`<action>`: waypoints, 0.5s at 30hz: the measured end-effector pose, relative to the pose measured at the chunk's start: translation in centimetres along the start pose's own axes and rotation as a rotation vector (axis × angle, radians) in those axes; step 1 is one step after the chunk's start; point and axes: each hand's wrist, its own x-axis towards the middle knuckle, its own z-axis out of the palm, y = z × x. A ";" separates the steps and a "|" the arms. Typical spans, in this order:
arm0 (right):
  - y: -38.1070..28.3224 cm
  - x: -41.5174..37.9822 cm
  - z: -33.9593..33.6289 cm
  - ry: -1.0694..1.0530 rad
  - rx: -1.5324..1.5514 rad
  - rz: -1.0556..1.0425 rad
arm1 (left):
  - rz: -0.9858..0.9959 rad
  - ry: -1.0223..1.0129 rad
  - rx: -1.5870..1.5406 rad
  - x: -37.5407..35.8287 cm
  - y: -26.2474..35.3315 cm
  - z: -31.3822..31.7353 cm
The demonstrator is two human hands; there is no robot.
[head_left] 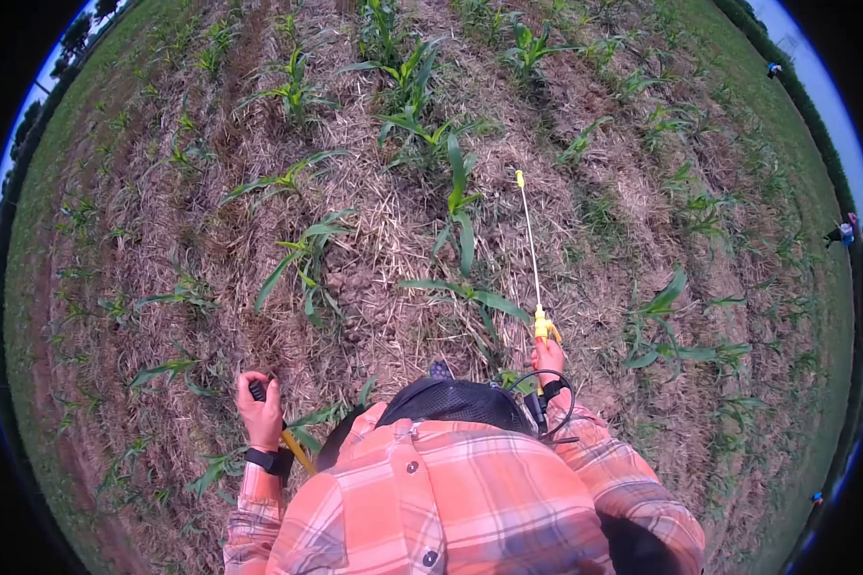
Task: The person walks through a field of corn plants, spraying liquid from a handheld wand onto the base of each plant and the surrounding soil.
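My right hand [548, 360] is closed around the grip of a spray wand [530, 235]. Its yellow handle and trigger [544, 326] show just above my fingers, and the thin pale lance points forward over the ground to a yellow nozzle [520, 179]. A black hose [571, 402] loops beside my right wrist. At the left, my left hand [261, 410] is wrapped around the black grip of a yellow lever [298, 452], which runs down beside my body. Where the lever ends is hidden by my shirt.
Young corn plants [460, 206] grow in rows over soil covered with dry straw [374, 201]. One leafy plant [475, 295] stands just left of the wand's handle. Distant people [842, 233] are at the field's right edge, near a dark hedge.
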 end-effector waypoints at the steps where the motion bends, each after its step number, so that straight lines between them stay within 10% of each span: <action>1: -0.5 0.7 -0.5 0.006 -0.003 -0.003 | -0.220 -0.004 -0.240 -0.7 4.5 -2.3; 6: -2.2 2.9 -1.3 0.102 0.064 0.105 | -0.131 0.200 -0.169 -2.3 9.2 -7.9; 15: -5.7 3.0 8.5 0.088 -0.021 0.070 | -0.103 0.026 0.085 9.4 -4.2 4.6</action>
